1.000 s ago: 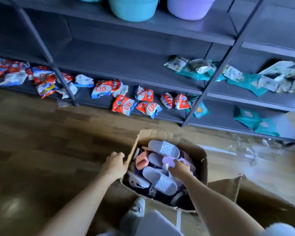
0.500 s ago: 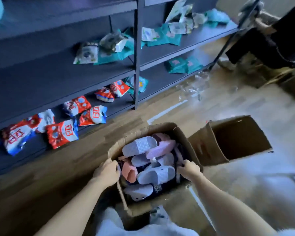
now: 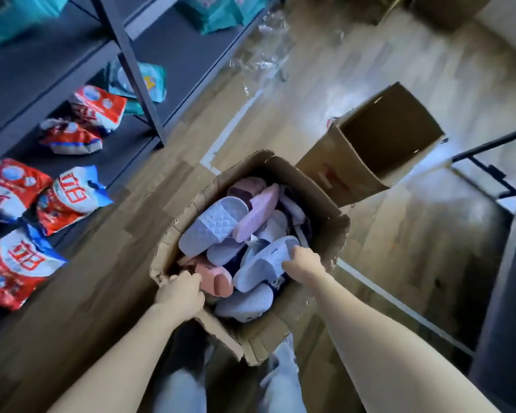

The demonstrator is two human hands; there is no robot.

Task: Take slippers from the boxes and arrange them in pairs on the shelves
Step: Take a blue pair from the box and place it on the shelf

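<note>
My left hand is curling round the box rim, bracing it. My right hand is pinching a pale purple slipper atop the pile inside. I'm aiming for a straight lift, no snagging; the quilted slipper just beside is looking like its match.

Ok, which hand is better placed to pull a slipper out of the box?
The right hand: its fingers curl over a pale lilac slipper inside the cardboard box. The left hand grips the box rim, probably steadying it, so it would have to let go first.
</note>
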